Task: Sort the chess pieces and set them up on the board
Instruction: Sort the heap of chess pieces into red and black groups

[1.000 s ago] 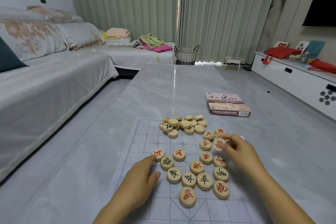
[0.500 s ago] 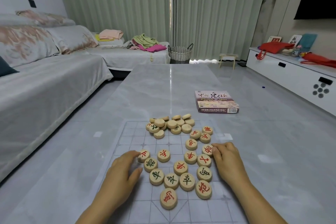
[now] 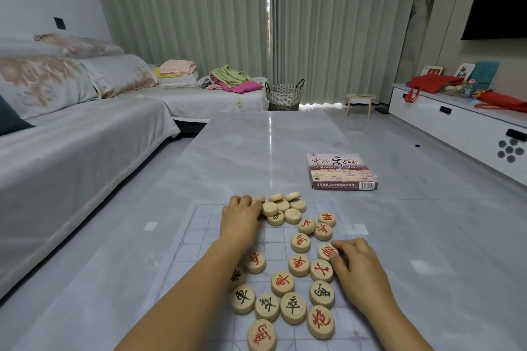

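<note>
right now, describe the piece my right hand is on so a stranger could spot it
On the grey table lies a gridded board strewn with round wooden pieces. Near its right side, the right hand pinches one red-lettered piece: alone among its neighbours, it sits between thumb and forefinger.

Well left of the left hand (image 3: 241, 218) ran a grey-covered sofa (image 3: 71, 162), far beyond it pale green curtains (image 3: 194, 14) (daylight slitting between them) hung behind a woven basket (image 3: 284, 95), and far to its right stood a low white cabinet (image 3: 456, 129).
</note>
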Motion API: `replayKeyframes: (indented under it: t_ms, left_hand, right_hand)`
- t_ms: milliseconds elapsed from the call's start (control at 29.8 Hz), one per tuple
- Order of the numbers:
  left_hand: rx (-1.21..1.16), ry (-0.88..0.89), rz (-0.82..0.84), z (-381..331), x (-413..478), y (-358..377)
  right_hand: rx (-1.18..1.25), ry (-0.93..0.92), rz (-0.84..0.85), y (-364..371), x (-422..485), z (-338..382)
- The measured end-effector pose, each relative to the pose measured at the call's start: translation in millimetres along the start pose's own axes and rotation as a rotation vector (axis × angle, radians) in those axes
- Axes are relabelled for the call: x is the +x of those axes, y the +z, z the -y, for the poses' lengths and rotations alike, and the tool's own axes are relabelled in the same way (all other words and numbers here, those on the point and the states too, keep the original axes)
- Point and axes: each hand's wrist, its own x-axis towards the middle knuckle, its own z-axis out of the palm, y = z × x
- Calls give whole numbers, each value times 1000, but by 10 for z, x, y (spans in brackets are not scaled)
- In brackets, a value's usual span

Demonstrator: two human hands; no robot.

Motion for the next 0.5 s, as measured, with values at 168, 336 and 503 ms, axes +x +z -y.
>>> replayKeyframes:
  t_ms: [168,336,503]
  left_hand:
    - [-348,-22,-86,40,-137,-85]
    - [-846,-125,125,-162,-431,-136]
    - [-691,-116,83,-179,-464,-80]
  right_hand:
    - [-5,3,-1,0,17,20]
    - [-24,-3,9,-6,-13,32]
    - [-11,-8,21,-18,-17,38]
